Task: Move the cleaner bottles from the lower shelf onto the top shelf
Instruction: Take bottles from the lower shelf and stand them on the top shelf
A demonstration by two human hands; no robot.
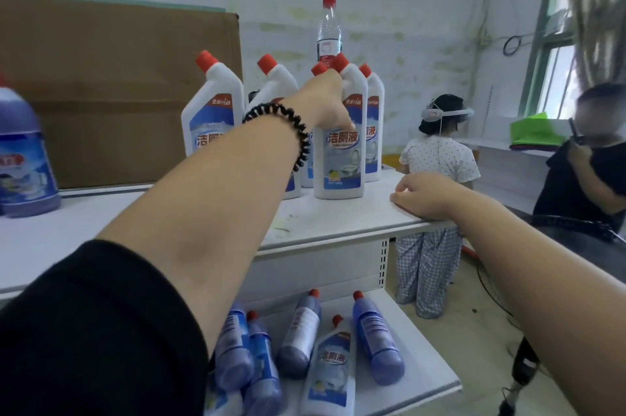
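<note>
Left hand [325,100] grips white bottle [338,165], top shelf [338,217]; purple-filled bottles [381,351] below.

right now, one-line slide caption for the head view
Left hand holds a white bottle upright on the top shelf; right hand rests on its edge.

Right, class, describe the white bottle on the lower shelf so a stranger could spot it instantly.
Find the white lower shelf, under the top shelf. A cluster of red-capped bottles sits on it. Yours is the white bottle with a blue label; its neighbours either side are purple.
</note>
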